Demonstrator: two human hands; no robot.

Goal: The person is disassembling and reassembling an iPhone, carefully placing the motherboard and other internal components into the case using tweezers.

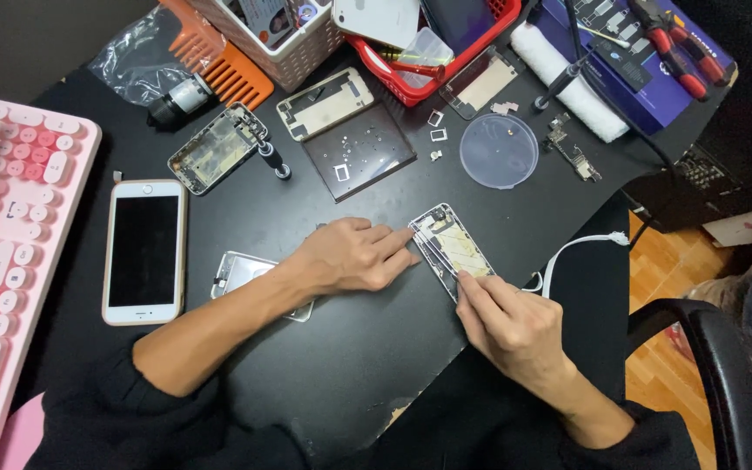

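Dark phone screen (144, 251), blue box (654, 91)

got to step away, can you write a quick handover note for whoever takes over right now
Left hand: fingertips press the top corner of the opened phone frame flat on the black table.
Right hand: pinches the frame's lower edge; any tool is hidden.
Done: frame is stripped open; loose parts lie on the dark mat.
Left: frame not reassembled; a second frame and a whole phone lie left.
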